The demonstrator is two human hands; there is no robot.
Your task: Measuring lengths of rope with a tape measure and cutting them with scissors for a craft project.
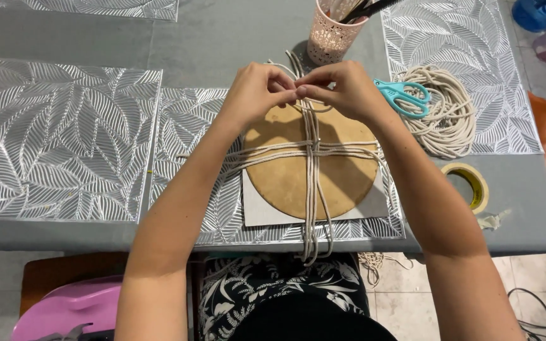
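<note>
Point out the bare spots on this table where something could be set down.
Free: the silver leaf placemat left of the left hand, and the grey cloth left of the pink cup. Crowded: the round board under cords, and right, with scissors, rope coil, tape roll.

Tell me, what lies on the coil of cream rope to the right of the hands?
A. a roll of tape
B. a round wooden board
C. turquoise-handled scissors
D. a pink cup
C: the turquoise-handled scissors rest on the left edge of the coil of cream rope, while the roll of tape lies apart on the grey table below it, nearer the person.
</note>
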